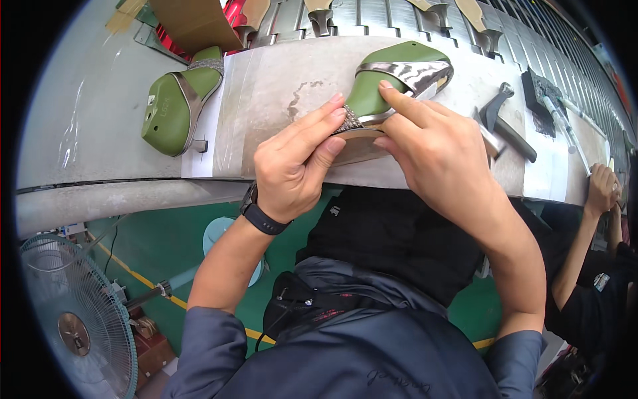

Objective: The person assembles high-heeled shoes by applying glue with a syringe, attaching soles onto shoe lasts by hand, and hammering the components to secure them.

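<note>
On the bench in front of me lies a green shoe last (367, 94) with a metallic silver strap (412, 72) across it and a glittery band (350, 120) at its near end. My left hand (296, 156) pinches that glittery band between thumb and fingers. My right hand (432, 136) grips the same shoe from the other side, its index finger pressed on the green last and its thumb at the tan sole edge (359, 133). To the left, a second green last (163, 110) with a similar sandal upper rests on its side, untouched.
A hammer (510, 138) and a pincer-like metal tool (495, 106) lie right of my hand. Further right are a dark block (539, 96) and pens (561, 123). Sandal parts sit on the conveyor (372, 23) behind. A fan (76, 326) stands at lower left; a co-worker's hand (603, 189) is at right.
</note>
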Available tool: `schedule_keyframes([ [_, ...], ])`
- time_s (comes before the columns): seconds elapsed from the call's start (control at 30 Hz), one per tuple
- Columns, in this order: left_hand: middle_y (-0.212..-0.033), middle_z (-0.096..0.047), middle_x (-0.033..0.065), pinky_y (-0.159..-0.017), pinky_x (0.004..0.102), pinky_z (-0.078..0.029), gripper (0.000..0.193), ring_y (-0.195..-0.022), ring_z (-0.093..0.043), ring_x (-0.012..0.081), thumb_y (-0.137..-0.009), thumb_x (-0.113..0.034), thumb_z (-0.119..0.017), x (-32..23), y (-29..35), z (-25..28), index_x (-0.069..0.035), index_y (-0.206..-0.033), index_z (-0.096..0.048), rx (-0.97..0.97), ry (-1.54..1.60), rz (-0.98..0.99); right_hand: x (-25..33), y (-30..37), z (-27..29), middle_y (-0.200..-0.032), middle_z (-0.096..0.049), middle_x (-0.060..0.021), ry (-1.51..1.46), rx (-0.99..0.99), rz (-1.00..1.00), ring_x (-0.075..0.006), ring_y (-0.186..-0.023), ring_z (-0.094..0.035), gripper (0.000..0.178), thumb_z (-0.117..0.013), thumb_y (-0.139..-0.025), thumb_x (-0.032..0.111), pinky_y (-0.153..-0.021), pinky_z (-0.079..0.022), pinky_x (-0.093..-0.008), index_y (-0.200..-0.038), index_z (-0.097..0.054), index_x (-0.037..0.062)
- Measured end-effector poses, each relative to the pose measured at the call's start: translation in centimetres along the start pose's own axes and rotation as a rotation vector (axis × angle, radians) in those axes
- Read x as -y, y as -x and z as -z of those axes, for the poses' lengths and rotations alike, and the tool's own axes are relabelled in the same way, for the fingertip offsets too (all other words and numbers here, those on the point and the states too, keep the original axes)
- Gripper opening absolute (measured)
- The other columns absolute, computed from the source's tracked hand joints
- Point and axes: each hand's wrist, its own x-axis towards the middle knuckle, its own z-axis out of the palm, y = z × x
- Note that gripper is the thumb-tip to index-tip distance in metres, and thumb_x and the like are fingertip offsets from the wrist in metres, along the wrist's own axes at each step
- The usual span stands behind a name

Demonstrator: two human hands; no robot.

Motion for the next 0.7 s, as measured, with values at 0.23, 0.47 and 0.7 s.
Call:
schedule_keyframes([
  [0.23, -0.133, -0.073, 0.0207, -0.101, 0.0365, -0.057, 0.033, -0.117, -0.073, 0.0301, -0.093, -0.001, -0.078, -2.0, -2.4, -0.4, 0.002, -0.125, -0.073, 0.108, -0.205, -0.036, -0.6, 0.1, 0.2, -0.123, -0.075, -0.0175, -0.010, 0.015, -0.036, -0.0306, -0.081, -0.072, 0.019, -0.080, -0.085, 0.015, -0.072, -0.058, -0.0401, -0.085, -0.065, 0.0026],
  [0.47, -0.126, -0.074, 0.0194, -0.090, 0.0413, -0.060, 0.031, -0.107, -0.074, 0.0371, -0.083, -0.005, -0.082, -3.4, -4.1, -1.1, -0.002, -0.114, -0.076, 0.022, -0.074, 0.144, -0.4, -0.1, 2.2, -0.116, -0.076, -0.0151, 0.062, 0.071, -0.201, -0.0315, -0.087, -0.073, 0.022, -0.083, -0.078, 0.015, -0.082, -0.059, -0.0407, -0.086, -0.068, 0.0017],
  [0.7, -0.132, -0.068, 0.0284, -0.106, 0.0446, -0.051, 0.070, -0.123, -0.065, 0.0431, -0.087, -0.043, -0.082, 1.2, -16.8, -6.8, 0.002, -0.138, -0.064, 0.529, -0.304, -0.229, -2.4, 3.1, 8.0, -0.103, -0.070, -0.0129, 0.323, 0.270, -0.326, -0.0305, -0.088, -0.071, 0.013, -0.070, -0.081, 0.005, -0.083, -0.057, -0.0421, -0.094, -0.068, 0.0046],
])
